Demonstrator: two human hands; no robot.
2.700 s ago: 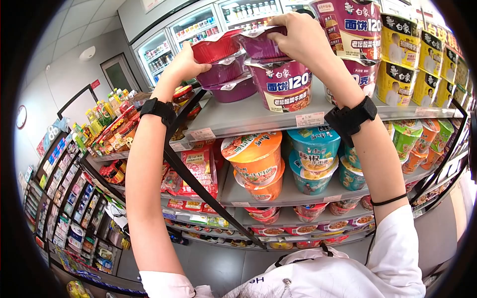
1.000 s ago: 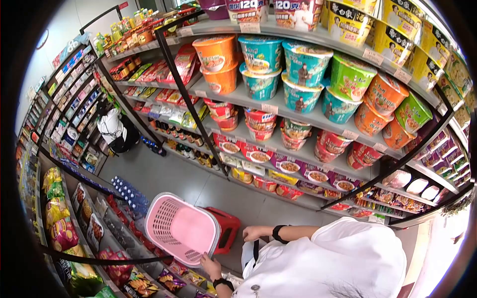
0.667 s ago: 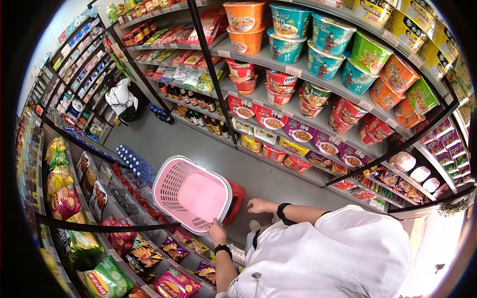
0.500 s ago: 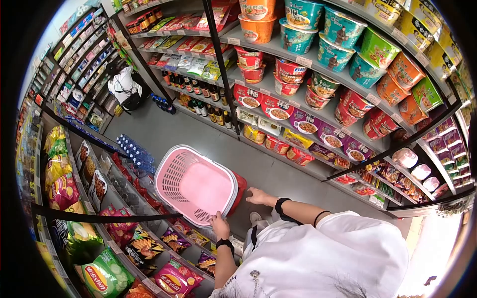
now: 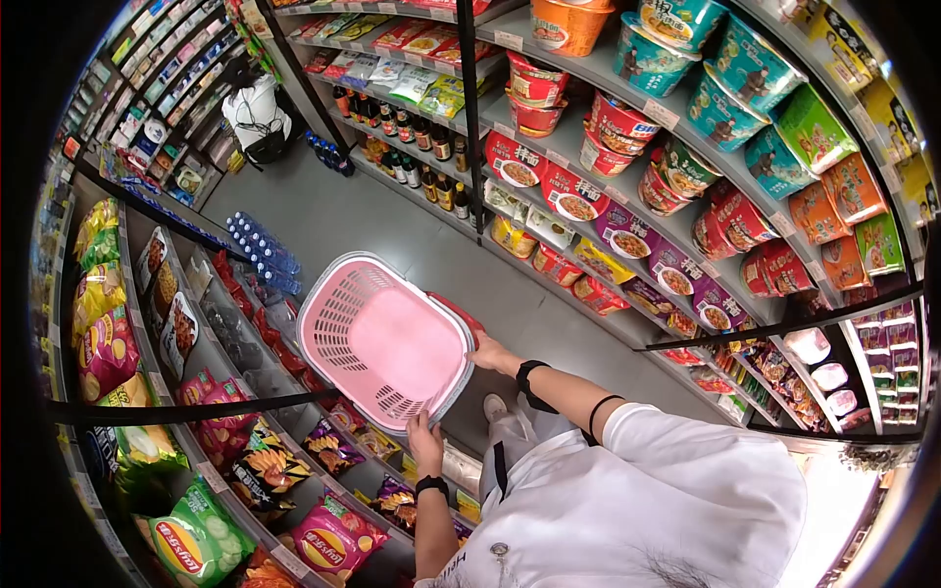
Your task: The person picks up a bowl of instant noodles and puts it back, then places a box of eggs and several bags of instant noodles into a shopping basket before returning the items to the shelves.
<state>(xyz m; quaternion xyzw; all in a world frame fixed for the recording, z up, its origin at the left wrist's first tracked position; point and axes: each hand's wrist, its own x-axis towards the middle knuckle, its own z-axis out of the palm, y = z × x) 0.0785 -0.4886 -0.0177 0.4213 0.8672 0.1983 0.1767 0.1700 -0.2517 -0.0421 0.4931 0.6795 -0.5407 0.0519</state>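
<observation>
A pink plastic shopping basket (image 5: 338, 338) with slotted walls and a pale rim is held up over the aisle floor, and its inside shows nothing but the pink bottom. My left hand (image 5: 424, 443) grips the rim at the near corner, fingers over the edge. On the right side, my right hand (image 5: 493, 355) has closed on the basket's edge; its fingertips are partly hidden. A red object (image 5: 459, 310) shows from behind the right rim, mostly covered by the basket.
To the left, a shelf carries chip bags (image 5: 196, 534). On the right, shelving holds instant noodle tubs (image 5: 730, 103) and sauce bottles (image 5: 421, 132). Bottled water packs (image 5: 263, 253) stand on the floor ahead. Farther off, a person in white (image 5: 255, 113) is by the back shelves.
My right hand has gone from beside the basket, fingers apart, to its right edge. My left hand stays on the rim. The view has shifted slightly.
</observation>
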